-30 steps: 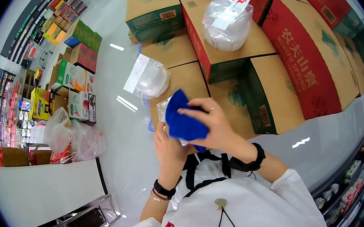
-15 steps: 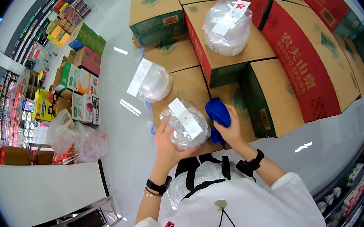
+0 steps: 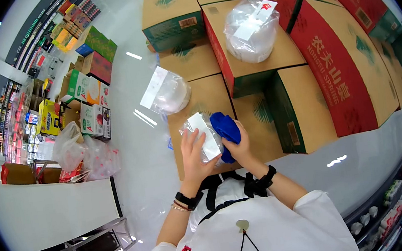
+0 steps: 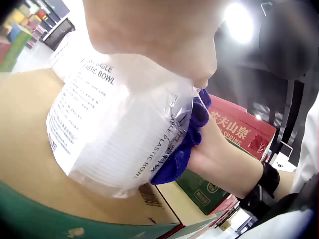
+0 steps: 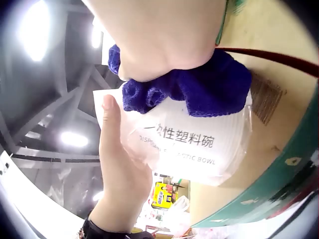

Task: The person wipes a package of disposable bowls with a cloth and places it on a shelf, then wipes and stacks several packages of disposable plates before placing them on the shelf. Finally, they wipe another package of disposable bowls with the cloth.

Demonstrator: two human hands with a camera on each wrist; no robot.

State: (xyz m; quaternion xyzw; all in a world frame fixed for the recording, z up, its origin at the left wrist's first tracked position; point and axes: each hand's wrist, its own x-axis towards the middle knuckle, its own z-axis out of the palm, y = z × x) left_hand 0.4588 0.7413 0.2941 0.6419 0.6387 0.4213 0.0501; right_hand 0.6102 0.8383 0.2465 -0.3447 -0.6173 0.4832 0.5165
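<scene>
A plastic-wrapped pack of white bowls (image 3: 205, 134) with a white label stands on a carton near the body. My left hand (image 3: 195, 160) grips its left side, thumb near the label's lower edge; in the right wrist view that thumb lies on the wrapper. A blue cloth (image 3: 226, 129) is bunched in my right hand (image 3: 240, 148), which presses it against the pack's right side. The left wrist view shows the cloth (image 4: 175, 162) against the wrapped bowls (image 4: 114, 134). In the right wrist view the cloth (image 5: 209, 87) covers part of the printed side (image 5: 184, 144).
Two more wrapped packs sit on cartons, one at the left (image 3: 172, 95) and one farther back (image 3: 252, 32). Red and brown cartons (image 3: 337, 72) rise at the right. Plastic bags (image 3: 71, 146) and small boxes (image 3: 93, 118) are at the far left, across the floor (image 3: 141, 190).
From held up over the pack, the blue cloth moved to its right side, then left against it. The pack has tilted slightly, and the left hand has shifted to the right.
</scene>
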